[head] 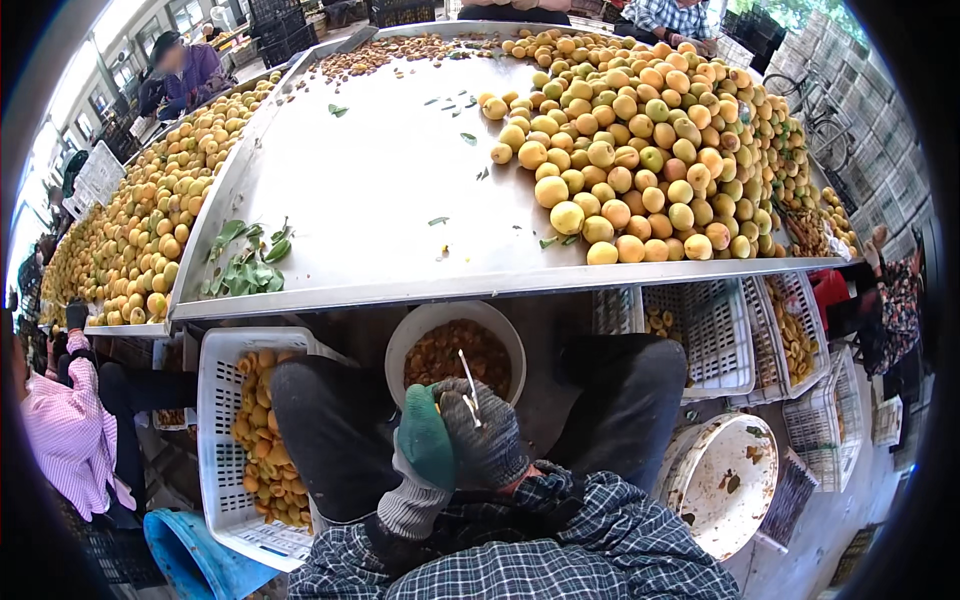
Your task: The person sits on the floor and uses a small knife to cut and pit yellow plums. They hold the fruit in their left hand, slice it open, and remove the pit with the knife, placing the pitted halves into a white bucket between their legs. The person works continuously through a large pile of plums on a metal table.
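My right hand [484,435], in a grey knit glove, is closed around a thin pale tool [468,375] whose narrow end sticks up past the fingers. What kind of tool it is cannot be made out. Pressed against it is my left hand [426,439], wearing a green-coated glove with a grey cuff. Its fingers are bent, and whatever may lie between the palms is hidden. Just beyond both hands, a white bucket [395,356] on the floor between my knees holds brownish fruit pieces or pits. At my left knee, a white plastic crate [225,480] contains halved apricots [270,457].
A metal sorting table [352,202] spans the front, bearing heaped apricots [637,150] and loose leaves [247,270]. White crates [709,337] and a stained white bucket [731,487] stand right. A blue bucket [195,555] lies left. People sit around, one in a pink top [71,435].
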`<action>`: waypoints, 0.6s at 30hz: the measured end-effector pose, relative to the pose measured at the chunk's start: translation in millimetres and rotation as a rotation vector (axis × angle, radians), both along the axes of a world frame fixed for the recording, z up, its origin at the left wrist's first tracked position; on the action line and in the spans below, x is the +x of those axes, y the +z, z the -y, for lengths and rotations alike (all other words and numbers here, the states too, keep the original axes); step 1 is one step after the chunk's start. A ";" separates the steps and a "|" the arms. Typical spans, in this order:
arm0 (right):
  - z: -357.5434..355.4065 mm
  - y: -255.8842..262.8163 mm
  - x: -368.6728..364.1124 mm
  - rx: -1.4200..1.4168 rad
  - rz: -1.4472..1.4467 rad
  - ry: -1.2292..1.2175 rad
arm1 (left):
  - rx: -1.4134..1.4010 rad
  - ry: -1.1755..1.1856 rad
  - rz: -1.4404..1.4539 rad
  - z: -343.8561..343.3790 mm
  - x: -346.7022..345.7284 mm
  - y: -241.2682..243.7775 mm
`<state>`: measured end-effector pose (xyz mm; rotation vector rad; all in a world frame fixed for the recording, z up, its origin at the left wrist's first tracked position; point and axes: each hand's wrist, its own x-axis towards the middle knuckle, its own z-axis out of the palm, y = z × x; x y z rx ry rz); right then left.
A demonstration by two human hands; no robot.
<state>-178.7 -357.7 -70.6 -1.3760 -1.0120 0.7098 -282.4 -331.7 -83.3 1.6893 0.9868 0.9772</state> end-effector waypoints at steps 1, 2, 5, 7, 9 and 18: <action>-2.9 -6.9 -1.1 -0.016 -0.066 -0.038 | 0.261 -0.022 -0.156 -0.8 -1.5 -7.1; -0.6 -10.7 -0.9 -0.082 -0.283 -0.004 | 0.470 0.012 -0.185 -2.2 1.5 -14.1; -8.6 -19.5 8.5 -0.066 -0.988 -0.014 | 0.540 0.127 -0.078 -7.7 9.3 6.8; -10.6 -16.7 15.1 -0.038 -1.140 -0.081 | -0.689 -0.028 0.474 -16.3 -12.2 -15.6; -15.3 -12.5 21.9 -0.042 -0.921 -0.165 | -0.969 -0.234 0.681 -30.0 -22.5 5.0; -60.2 119.3 -32.6 0.038 -0.564 0.479 | -0.146 0.030 0.275 -27.9 -33.7 -49.8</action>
